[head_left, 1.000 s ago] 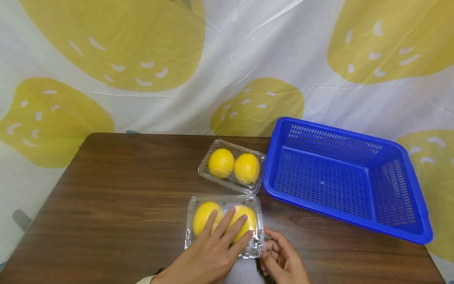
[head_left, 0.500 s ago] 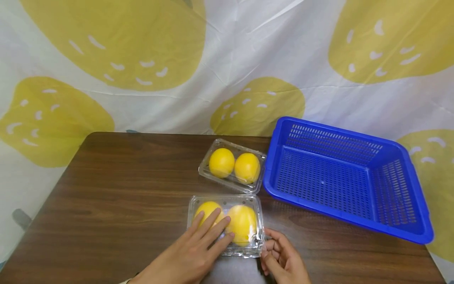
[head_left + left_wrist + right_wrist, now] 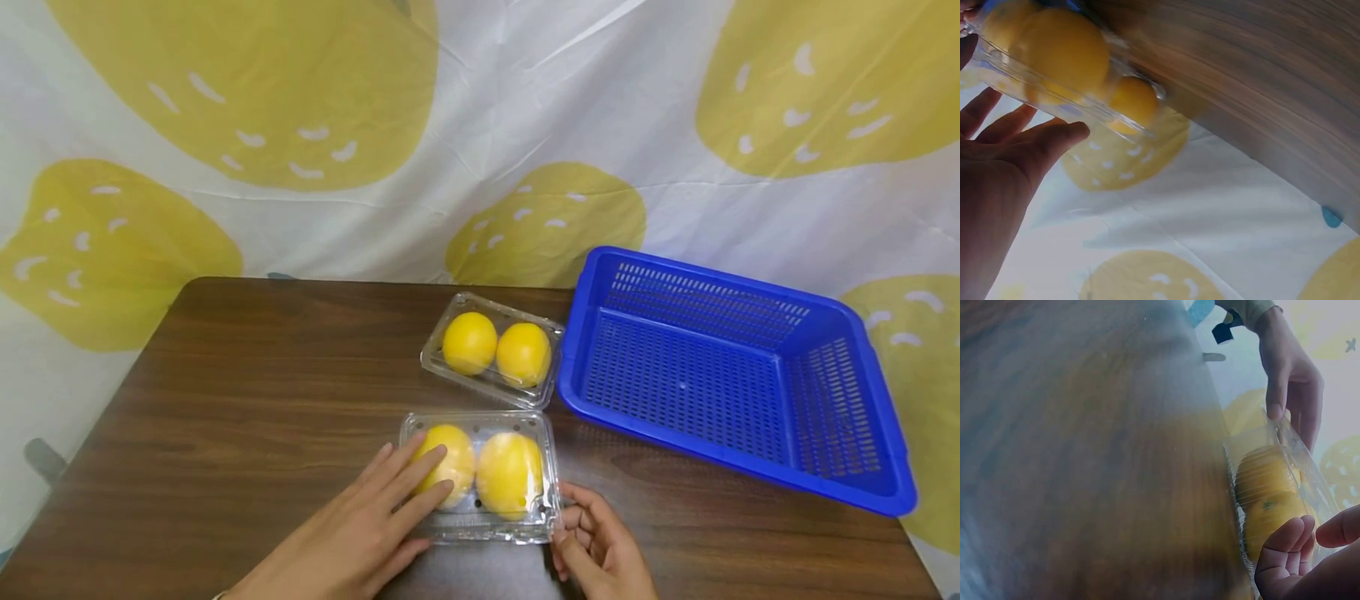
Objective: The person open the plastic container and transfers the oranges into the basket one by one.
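Observation:
A clear plastic fruit box [image 3: 480, 527] with two round yellow-orange fruits [image 3: 509, 475] inside lies on the table near its front, lid down. My left hand [image 3: 360, 517] rests straight fingers on the lid's left side, over the left fruit. At the box's right front corner, my right hand [image 3: 600, 542] pinches the edge between thumb and forefinger, its other fingers curled. The right wrist view shows these right fingertips [image 3: 1291, 540] close against the box's side. Just behind lies a second clear box [image 3: 486, 387] with two like fruits, untouched.
A blue perforated plastic basket [image 3: 678, 433] stands at the right, its left rim close to the rear box. The brown wooden table [image 3: 247, 400] stretches to the left. Behind it hangs a white cloth [image 3: 322, 233] with yellow fruit prints.
My left hand has slid left across the lid, from over both fruits to over the left one only, uncovering the right fruit. My right hand stays at the corner.

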A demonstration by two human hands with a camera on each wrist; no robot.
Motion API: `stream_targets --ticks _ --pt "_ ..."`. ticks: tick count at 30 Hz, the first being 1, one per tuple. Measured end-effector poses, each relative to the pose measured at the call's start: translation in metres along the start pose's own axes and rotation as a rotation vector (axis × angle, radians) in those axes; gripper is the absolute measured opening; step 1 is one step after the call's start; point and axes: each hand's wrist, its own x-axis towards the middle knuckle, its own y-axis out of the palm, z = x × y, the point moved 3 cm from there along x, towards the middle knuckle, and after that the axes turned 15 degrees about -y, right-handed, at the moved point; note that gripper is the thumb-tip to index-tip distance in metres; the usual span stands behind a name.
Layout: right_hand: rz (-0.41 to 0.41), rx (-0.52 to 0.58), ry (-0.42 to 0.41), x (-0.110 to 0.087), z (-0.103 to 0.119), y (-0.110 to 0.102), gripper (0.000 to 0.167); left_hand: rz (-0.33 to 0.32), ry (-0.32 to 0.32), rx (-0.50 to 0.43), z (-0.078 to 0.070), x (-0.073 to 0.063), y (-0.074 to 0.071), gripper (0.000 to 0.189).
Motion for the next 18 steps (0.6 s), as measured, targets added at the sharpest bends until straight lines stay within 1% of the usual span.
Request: stream_targets --ticks 4,13,18 --pt "0.009 0.006 -0.015 0.001 0.001 0.000 0.048 -0.019 -0.015 -0.008 0.006 -0.004 -0.001 0.056" --pt "0.011 0.019 0.006 0.001 0.001 0.000 0.048 0.035 -0.066 -0.047 0.016 -0.010 -0.005 0.056" --pt "0.007 0.018 0.008 0.000 0.002 0.000 0.047 0.037 -0.066 -0.055 0.018 -0.011 -0.005 0.056"
